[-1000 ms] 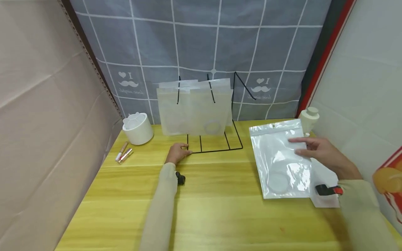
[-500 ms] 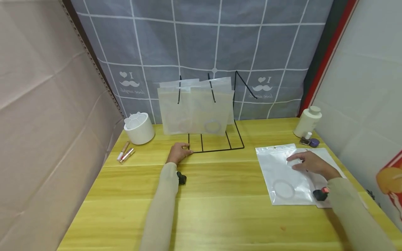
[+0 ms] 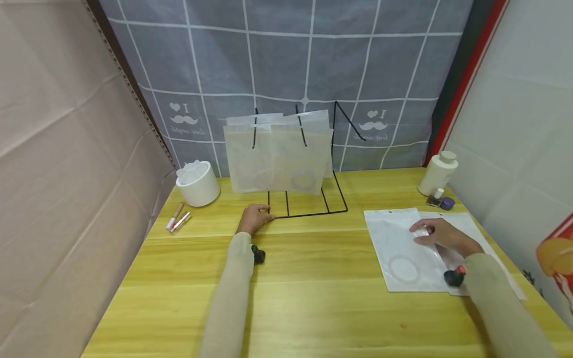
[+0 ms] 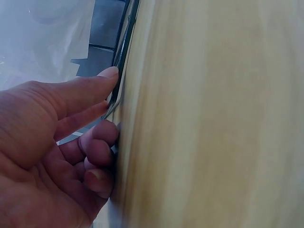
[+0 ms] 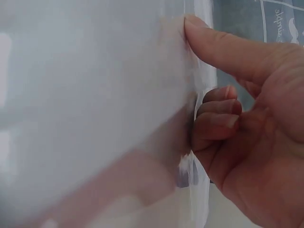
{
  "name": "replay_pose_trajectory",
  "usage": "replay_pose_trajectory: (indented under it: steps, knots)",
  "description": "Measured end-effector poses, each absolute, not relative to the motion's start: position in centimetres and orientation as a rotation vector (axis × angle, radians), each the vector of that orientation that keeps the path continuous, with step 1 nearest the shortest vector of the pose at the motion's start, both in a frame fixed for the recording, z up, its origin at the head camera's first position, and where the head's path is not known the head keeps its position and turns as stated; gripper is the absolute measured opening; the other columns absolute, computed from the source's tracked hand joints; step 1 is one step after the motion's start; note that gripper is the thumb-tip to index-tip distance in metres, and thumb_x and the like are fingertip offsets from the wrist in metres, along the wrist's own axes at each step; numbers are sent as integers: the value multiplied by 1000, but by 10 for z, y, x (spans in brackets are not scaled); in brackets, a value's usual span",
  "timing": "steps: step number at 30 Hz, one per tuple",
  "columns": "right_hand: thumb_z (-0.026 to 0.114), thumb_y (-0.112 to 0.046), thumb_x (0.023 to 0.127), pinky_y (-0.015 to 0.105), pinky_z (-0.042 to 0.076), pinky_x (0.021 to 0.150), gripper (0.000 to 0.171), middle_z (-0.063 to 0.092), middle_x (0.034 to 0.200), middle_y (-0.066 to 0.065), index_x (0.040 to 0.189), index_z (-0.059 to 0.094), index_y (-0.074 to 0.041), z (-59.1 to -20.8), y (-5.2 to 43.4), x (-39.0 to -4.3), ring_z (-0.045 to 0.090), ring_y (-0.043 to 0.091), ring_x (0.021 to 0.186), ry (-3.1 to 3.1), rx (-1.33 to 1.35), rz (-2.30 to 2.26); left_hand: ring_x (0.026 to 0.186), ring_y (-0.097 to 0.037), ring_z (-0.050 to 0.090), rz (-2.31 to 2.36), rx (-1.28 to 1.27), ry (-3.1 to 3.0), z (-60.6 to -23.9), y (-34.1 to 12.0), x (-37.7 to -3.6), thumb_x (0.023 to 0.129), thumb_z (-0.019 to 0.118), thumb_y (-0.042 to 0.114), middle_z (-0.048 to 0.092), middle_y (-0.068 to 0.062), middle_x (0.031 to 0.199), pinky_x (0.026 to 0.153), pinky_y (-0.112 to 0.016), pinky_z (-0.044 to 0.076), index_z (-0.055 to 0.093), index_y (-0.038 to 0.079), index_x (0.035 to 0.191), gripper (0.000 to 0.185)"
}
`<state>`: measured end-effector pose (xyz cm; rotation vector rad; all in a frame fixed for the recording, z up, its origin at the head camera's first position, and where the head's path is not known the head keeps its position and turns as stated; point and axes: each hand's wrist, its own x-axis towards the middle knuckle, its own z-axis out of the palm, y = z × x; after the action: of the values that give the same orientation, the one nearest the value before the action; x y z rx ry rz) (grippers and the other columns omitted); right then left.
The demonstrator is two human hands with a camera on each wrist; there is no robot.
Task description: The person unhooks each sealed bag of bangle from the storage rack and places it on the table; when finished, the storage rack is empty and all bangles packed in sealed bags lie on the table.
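My left hand (image 3: 263, 217) rests at the front-left corner of the black wire rack (image 3: 313, 213). In the left wrist view its thumb (image 4: 95, 83) lies on the rack's base wire (image 4: 124, 57), with the other fingers curled against it. Several translucent bags (image 3: 277, 159) hang on the rack. My right hand (image 3: 423, 233) pinches a clear plastic bag (image 3: 396, 246) that lies flat on the table at the right. The right wrist view shows the thumb (image 5: 213, 45) on top of the bag (image 5: 95, 95) and the fingers curled under its edge. A ring shape (image 3: 404, 269) shows inside the bag.
A white cup (image 3: 198, 183) and two pens (image 3: 177, 219) sit at the back left. A white bottle (image 3: 438, 174), a small vial (image 3: 435, 198) and a purple cap (image 3: 446, 203) stand at the back right. Another white sheet (image 3: 474, 223) lies under the bag. Walls close both sides.
My right hand has brought the clear bag down from a raised, tilted position to lie flat on the table. The left hand has stayed at the rack's corner.
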<state>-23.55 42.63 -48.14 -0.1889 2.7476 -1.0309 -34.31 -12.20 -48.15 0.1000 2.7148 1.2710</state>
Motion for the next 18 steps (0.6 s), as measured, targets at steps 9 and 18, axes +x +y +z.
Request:
replay_pose_trajectory:
  steps: [9,18]
  knots:
    - [79,-17,88,25,30,59,37,37,71,-3,116,68,4,-474,428,-240,36,8,65,2740,-210,-1046,138,-36,47,1288,80,2707,-478,-123,-343,92,76,24,57,-13,146,108,-53,44,66,11,136,47]
    - [77,-22,91,24,34,59,41,42,71,-1,122,68,4,-465,429,-250,40,9,64,2741,-185,-1035,139,-37,46,1300,54,2722,-474,-125,-345,92,77,22,57,-13,145,109,-54,43,66,11,136,47]
